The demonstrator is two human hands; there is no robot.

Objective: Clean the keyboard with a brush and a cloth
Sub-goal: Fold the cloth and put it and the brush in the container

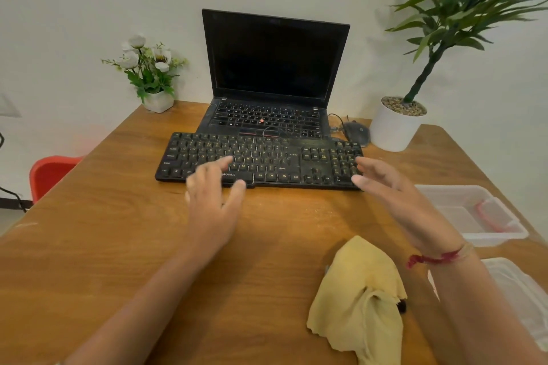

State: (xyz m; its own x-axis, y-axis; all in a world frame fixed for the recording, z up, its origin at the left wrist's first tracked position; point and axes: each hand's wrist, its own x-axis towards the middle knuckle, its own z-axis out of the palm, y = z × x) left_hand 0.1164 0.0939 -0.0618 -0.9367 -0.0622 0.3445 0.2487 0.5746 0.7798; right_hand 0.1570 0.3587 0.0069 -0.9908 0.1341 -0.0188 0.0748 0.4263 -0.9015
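two hands were out over the table, both holding nothing. left hand hung over the front edge of the keyboard, left of its middle, fingers apart and loosely bent, index stretched over the letter keys; couldn't tell if it touched. right hand was at the keyboard's right end by the numpad, fingers straight and spread, thumb near the board's front right corner; contact unclear, blurred. red thread was tied round the right wrist. keyboard was black, looked dusty, lay flat across the middle of the table toward the far edge, its back edge over the front of an open black laptop, screen dark. yellow cloth lay crumpled by the near edge, right of centre, just beside the right forearm, untouched. a small dark bit poked out from under the cloth's right side; couldn't tell what it was. mouse sat right of the laptop, next to a white pot with a green plant at the far right corner. flower pot stood at the far left corner. two clear tubs along the right edge: far tub had something pink inside, near tub was partly cut off. red chair stood past the left edge.
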